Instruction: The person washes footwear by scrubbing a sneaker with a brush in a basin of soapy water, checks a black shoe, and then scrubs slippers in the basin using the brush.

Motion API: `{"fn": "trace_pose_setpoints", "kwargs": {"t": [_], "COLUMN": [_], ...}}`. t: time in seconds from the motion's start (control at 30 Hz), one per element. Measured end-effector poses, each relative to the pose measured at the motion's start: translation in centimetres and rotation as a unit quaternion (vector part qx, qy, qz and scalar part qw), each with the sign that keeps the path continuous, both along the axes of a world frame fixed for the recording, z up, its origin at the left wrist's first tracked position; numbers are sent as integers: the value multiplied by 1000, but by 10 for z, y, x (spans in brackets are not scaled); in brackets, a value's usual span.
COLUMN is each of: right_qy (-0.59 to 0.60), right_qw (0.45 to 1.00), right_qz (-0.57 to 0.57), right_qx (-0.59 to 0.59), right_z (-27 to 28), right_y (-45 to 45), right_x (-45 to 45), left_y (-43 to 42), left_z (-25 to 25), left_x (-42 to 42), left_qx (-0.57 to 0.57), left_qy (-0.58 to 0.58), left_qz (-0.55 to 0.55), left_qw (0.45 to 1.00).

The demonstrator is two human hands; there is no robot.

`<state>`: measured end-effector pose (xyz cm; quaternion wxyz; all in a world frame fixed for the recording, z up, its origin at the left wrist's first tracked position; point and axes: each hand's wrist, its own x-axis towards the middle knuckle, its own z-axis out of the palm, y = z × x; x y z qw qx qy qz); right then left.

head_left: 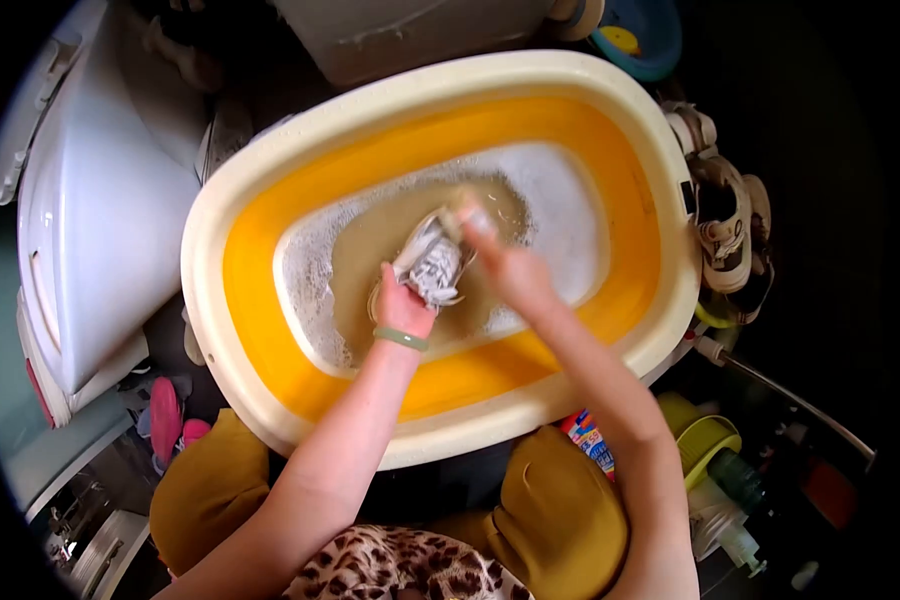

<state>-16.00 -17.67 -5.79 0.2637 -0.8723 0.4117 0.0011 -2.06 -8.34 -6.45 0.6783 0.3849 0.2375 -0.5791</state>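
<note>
In the head view, my left hand, with a green bangle at the wrist, grips a white and grey lace-up shoe. The shoe is tilted with its laces facing up, just over murky water. My right hand is smeared by motion at the far end of the shoe. Its fingers are closed around a small pale thing that looks like a brush, too blurred to make out fully. Brown soapy water with white foam lies in a large yellow and cream tub under both hands.
Several worn shoes stand along the tub's right side. A white ceramic fixture rises at the left. At the lower right are a green container and a colourful packet. A blue basin sits at the top right.
</note>
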Motion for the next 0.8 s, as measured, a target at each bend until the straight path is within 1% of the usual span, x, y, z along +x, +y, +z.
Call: {"fn": "trace_pose_setpoints", "kwargs": {"t": [0.03, 0.07, 0.1, 0.13, 0.17, 0.2, 0.23, 0.27, 0.3, 0.33, 0.37, 0.4, 0.43, 0.47, 0.5, 0.53, 0.57, 0.63, 0.67, 0.73, 0.8], "right_qy": [-77, 19, -33, -85, -87, -22, 45, 46, 4, -39, 5, -23, -19, -84, -56, -28, -29, 83, 83, -14, -84], "right_qw": [996, 995, 994, 989, 989, 995, 997, 997, 1000, 999, 999, 998, 992, 991, 990, 986, 985, 993, 993, 999, 995], "right_qz": [28, 96, 105, 115, 117, 94, 69, 69, 24, -20, -32, -3, 54, 63, 83, 107, 109, 83, 85, 22, 11], "right_qx": [33, 19, 23, 27, 34, 15, -6, -7, -16, -30, 34, 51, 111, 84, 101, 121, 130, 18, 12, 40, 46], "right_z": [2, 12, 15, 15, 10, 3, -1, -7, -14, -9, -2, 2, 9, 10, 18, 26, 17, 1, 6, 20, 37], "right_y": [25, 50, 58, 61, 44, 13, -5, -6, -8, -14, 0, 22, 47, 76, 73, 65, 45, -6, -10, -8, 24], "right_x": [-2, -2, -6, -10, -13, -16, -18, -18, -17, -10, -7, -7, -9, -13, -15, -20, -25, -27, -24, -16, -16], "left_y": [2, 6, 4, 6, 10, 11, 9, 10, 9, 7, 8, 3, 5, 8, 11, 15, 16, 13, 8, 3, 2], "left_z": [2, 3, 11, 8, 5, 3, 2, 3, 4, 2, -6, -2, 5, 8, 4, -1, -8, -9, -7, -1, -2], "left_x": [1, 1, 2, 2, 2, 1, 1, -1, -1, 0, 0, 3, 4, 4, 4, 4, 4, 4, 2, -2, 1], "left_qx": [18, 44, 106, 112, 81, 49, 58, 58, 52, 42, 30, 24, 65, 108, 85, 95, 70, 28, 23, 7, 8], "left_qy": [-7, -14, 5, 4, -8, -19, -20, -19, -14, -9, -5, -7, 4, 14, -26, -26, -16, -11, -12, 44, 43], "left_qz": [0, -1, 0, 0, 0, -4, -6, -6, -6, -5, 9, 9, -2, -16, -29, -27, -17, -17, -14, 21, 25], "left_qw": [1000, 999, 994, 994, 997, 999, 998, 998, 999, 999, 1000, 1000, 998, 994, 996, 995, 997, 999, 1000, 999, 999]}}
